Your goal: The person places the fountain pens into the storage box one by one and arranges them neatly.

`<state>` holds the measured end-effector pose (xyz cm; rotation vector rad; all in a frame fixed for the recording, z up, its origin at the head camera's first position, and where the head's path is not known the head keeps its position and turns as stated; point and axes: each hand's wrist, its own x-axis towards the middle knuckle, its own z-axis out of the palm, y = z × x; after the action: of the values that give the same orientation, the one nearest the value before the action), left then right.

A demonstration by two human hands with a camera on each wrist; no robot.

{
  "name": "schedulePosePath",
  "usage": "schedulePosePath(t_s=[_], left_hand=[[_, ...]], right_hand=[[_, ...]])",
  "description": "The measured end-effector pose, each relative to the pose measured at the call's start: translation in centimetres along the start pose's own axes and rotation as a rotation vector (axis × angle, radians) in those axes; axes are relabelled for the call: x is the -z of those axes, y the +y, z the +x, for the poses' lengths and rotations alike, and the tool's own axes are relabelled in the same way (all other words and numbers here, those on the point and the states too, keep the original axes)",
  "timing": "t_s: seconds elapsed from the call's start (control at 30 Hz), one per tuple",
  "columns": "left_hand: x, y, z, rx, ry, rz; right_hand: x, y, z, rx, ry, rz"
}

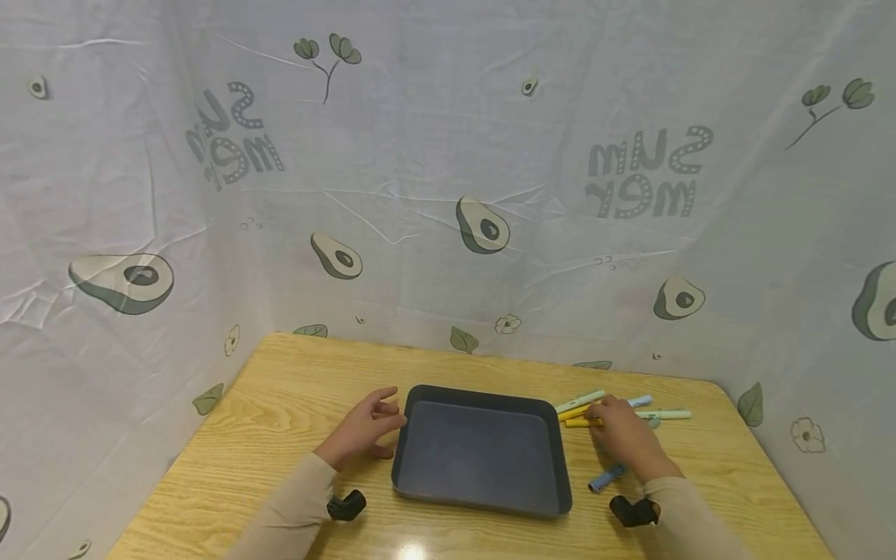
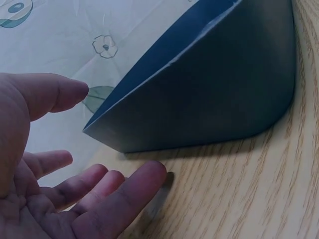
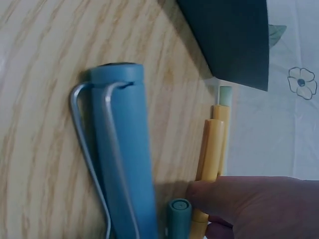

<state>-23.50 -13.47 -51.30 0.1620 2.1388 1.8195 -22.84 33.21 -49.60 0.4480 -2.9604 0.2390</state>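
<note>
A dark grey rectangular tray (image 1: pixel 483 455) lies on the table with nothing in it. Just off its left side is my left hand (image 1: pixel 364 428), fingers spread and holding nothing; the left wrist view shows a gap between these fingers and the tray wall (image 2: pixel 219 94). Right of the tray, my right hand (image 1: pixel 623 437) reaches down into a loose group of pens. Its thumb and fingers pinch a yellow pen (image 3: pixel 214 149). Another yellow pen (image 1: pixel 574 413) and a pale green pen (image 1: pixel 582 400) lie behind it. A blue pen with a metal clip (image 3: pixel 124 149) lies nearer the wrist.
A second pale green pen (image 1: pixel 673 414) and a light blue pen (image 1: pixel 641 400) stick out past the right hand. The end of a teal pen (image 3: pixel 179 216) shows beside the thumb. A white printed cloth (image 1: pixel 420 155) hangs around the wooden table (image 1: pixel 322 365).
</note>
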Motion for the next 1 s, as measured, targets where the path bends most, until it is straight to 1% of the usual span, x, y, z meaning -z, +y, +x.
schedulePosePath(t_s=[0.23, 0.37, 0.53, 0.77, 0.87, 1.0], left_hand=[[-0.16, -0.46, 0.19, -0.001, -0.001, -0.01], [-0.19, -0.76, 0.43, -0.004, -0.004, -0.019], [-0.2, -0.65, 0.33, -0.009, -0.004, -0.021], [-0.2, -0.84, 0.4, -0.002, 0.008, -0.011], [-0.22, -0.89, 0.34, 0.001, 0.008, -0.006], [-0.24, -0.91, 0.2, -0.01, 0.007, 0.006]], right_hand=[[0.05, -0.38, -0.17, 0.006, 0.015, -0.024], [-0.06, -0.39, -0.18, 0.025, 0.028, -0.047], [-0.02, -0.26, -0.18, 0.061, 0.05, -0.053], [0.13, -0.11, -0.2, 0.108, 0.029, -0.016], [0.15, -0.08, -0.27, 0.112, 0.025, -0.028], [0.07, -0.1, -0.35, 0.119, 0.037, -0.039]])
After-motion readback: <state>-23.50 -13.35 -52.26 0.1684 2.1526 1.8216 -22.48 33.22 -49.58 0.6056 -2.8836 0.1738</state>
